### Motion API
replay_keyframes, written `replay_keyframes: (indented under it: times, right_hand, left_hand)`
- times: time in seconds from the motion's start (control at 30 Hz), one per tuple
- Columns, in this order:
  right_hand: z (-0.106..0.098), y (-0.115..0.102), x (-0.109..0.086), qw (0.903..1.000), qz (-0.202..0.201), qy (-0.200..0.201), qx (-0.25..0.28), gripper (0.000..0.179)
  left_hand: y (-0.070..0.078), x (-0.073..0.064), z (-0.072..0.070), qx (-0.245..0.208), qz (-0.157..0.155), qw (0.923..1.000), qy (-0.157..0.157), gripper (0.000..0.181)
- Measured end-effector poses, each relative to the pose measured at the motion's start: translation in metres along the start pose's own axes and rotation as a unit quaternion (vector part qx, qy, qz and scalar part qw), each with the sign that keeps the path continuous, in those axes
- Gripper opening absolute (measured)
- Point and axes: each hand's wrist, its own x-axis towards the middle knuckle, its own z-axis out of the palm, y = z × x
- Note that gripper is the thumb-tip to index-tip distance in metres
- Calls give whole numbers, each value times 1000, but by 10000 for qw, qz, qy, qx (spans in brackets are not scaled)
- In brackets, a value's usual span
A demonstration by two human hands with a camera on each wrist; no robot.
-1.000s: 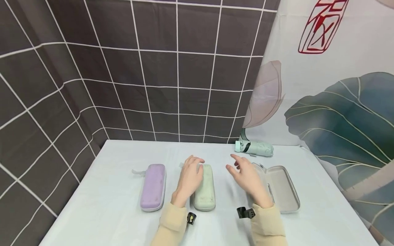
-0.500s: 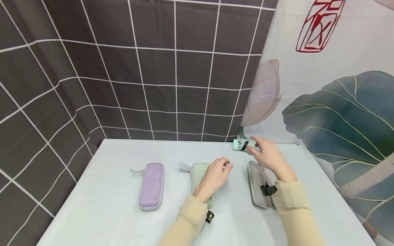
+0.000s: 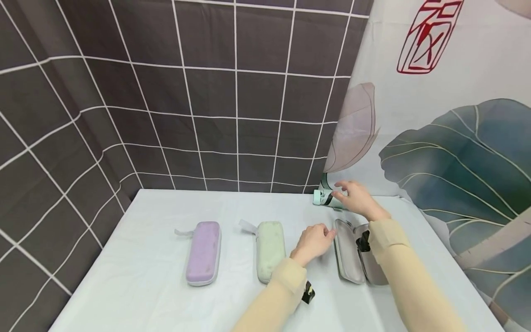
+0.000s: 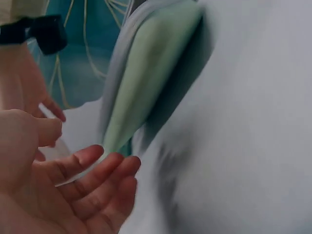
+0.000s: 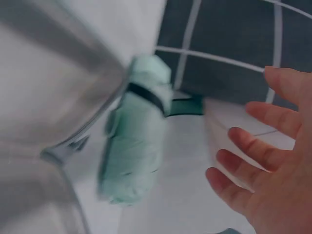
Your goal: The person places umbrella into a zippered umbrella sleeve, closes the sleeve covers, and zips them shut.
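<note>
A folded mint-green umbrella with a black band lies at the table's back edge. Above it reaches my right hand, which hides its right part; in the right wrist view the fingers are spread and apart from the umbrella. An opened zip case with a grey lining stands in front of the umbrella, partly behind my right sleeve. Beside its left half is my left hand, fingers loosely bent and holding nothing. The left wrist view shows the case's pale green outer side just beyond the left fingertips; contact cannot be told.
A closed pale green case with a strap lies left of my left hand, its lower right corner by the sleeve. Farther left is a closed purple case. A grid-patterned cloth hangs behind the white table.
My right hand has moved right and back, from in front of the opened case to over the umbrella. My left hand has moved right, from the pale green case to the opened case.
</note>
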Motion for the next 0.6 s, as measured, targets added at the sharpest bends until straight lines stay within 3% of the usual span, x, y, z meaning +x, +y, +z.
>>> replay_keyframes:
  times: [0.07, 0.4, 0.6]
  right_hand:
    - [5, 6, 5, 9999, 68, -97, -2, 43]
    - [19, 35, 26, 9963, 548, -564, -335, 54]
    - [25, 50, 28, 9902, 492, -1089, -726, 70]
  left_hand:
    - [1, 1, 7, -46, -136, 9999, -14, 35]
    - [4, 4, 33, 169, -206, 9996, 98, 43]
    - [-1, 0, 41, -173, -293, 9993, 136, 43]
